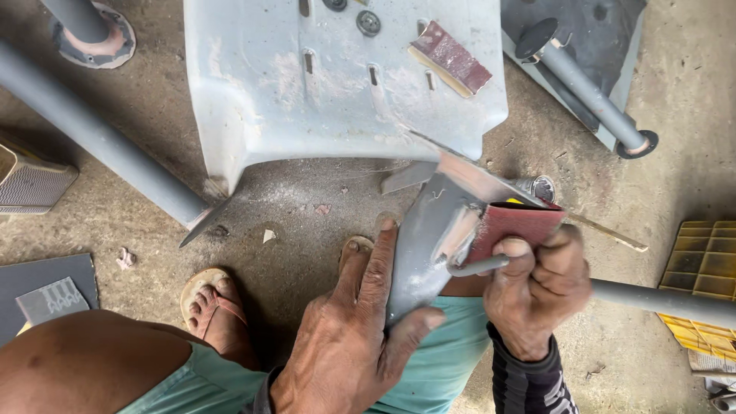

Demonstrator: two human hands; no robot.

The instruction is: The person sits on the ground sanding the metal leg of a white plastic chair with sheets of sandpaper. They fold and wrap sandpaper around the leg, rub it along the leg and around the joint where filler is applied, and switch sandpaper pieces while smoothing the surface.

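Head view, looking down over your knees to a concrete floor [322,222] dusted with pale powder.

Your left hand [360,330] braces a grey metal bracket [429,245]: the fingers lie stretched along its left edge and the thumb presses its lower edge, so the piece is clamped between thumb and fingers. The bracket rests tilted over your right thigh, above the teal shorts [445,353], with its upper end pointing toward the chair. A grey rod [659,299] runs from it to the right edge of the view.

Your right hand [537,291] is closed around a folded piece of red sandpaper [514,222]. Thumb and fingers pinch it against the bracket's upper right face, where the metal shows bare and bright. Whether the curled fingers also grip the rod cannot be told.

Just beyond the bracket stands an overturned pale blue plastic chair [307,84], its surface scuffed white. A second strip of red sandpaper [452,57] lies on it near the right edge. Grey tubular legs [100,138] cross the floor at upper left, and another leg with a round foot [590,96] lies at upper right.

Your left foot in a sandal [215,307] rests on the floor at lower left. A yellow plastic grid [701,284] sits at the right edge.
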